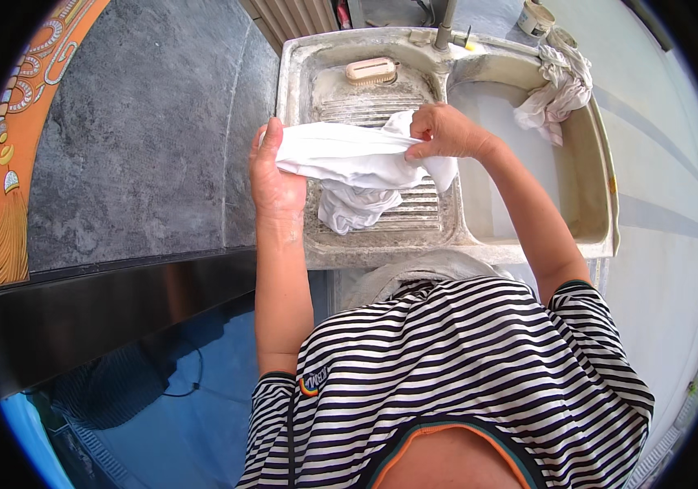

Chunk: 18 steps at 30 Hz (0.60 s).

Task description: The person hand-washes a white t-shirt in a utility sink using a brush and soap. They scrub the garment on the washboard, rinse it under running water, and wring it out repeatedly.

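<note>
A white cloth (347, 155) is stretched between both hands above the ribbed washboard side of a worn double sink (300, 81). My left hand (274, 175) grips its left end. My right hand (445, 130) pinches its upper right part. The lower part of the cloth hangs in a bunch and rests on the ridges. A pale scrub brush (371, 71) lies at the back of the washboard basin.
The right basin (520, 179) holds water, and a second white cloth (559, 85) is draped over its far right corner. A tap (445, 28) stands between the basins. A grey stone counter (145, 130) lies to the left, and a small tub (535, 18) sits behind the sink.
</note>
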{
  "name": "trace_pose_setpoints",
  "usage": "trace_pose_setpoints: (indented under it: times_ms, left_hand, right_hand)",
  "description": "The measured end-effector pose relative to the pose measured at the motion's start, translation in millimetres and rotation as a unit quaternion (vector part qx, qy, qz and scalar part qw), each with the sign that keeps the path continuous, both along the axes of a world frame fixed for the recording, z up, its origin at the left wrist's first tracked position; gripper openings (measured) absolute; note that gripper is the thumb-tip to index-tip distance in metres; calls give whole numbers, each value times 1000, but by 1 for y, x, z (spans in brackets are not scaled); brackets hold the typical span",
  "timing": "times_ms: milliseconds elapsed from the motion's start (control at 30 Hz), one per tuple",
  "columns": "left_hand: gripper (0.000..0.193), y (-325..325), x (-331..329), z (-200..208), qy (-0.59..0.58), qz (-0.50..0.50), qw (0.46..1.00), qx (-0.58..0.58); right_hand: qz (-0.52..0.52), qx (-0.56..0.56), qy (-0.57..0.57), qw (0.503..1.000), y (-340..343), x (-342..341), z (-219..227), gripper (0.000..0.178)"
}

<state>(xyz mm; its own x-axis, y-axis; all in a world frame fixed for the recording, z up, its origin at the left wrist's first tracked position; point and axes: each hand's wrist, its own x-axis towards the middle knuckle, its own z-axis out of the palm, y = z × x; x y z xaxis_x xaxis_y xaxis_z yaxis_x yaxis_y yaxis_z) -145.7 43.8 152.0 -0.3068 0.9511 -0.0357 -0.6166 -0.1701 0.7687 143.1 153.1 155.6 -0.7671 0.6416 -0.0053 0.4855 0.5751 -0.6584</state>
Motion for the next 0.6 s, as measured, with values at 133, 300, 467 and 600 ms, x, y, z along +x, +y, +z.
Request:
trace_pose_setpoints:
  times_ms: [133,300,467,600]
  left_hand:
    - [22,11,16,-31,-82,-26,995,-57]
    - [32,36,17,-113,-117,-131,979,-102]
    - [37,31,90,-43,-165,-46,961,-217]
    - [39,39,96,-36,-134,-77,969,-195]
  right_hand:
    - [-82,-212,367,902,-1,0,-35,31]
    - [-88,30,227,970,-82,-109,2,37]
    - [-224,79,83,968,-35,-123,-7,41]
    - [-263,109,101,953,-19,-116,-7,39]
